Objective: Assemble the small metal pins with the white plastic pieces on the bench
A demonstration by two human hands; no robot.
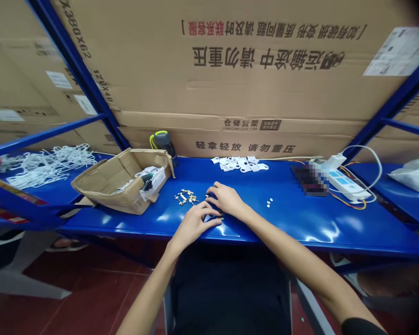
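Left hand [195, 224], right hand [227, 199] beside metal fittings [185, 197]

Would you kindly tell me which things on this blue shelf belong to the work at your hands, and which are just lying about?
At the work: left hand, right hand, small metal fittings, small white pieces, white moulded parts.
Lying about: cardboard box, flask, power strip, tangled white loops.

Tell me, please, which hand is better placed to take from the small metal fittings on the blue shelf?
Probably the right hand: its fingertips sit just beside the metal fittings, while the left hand lies lower, turned away from them.
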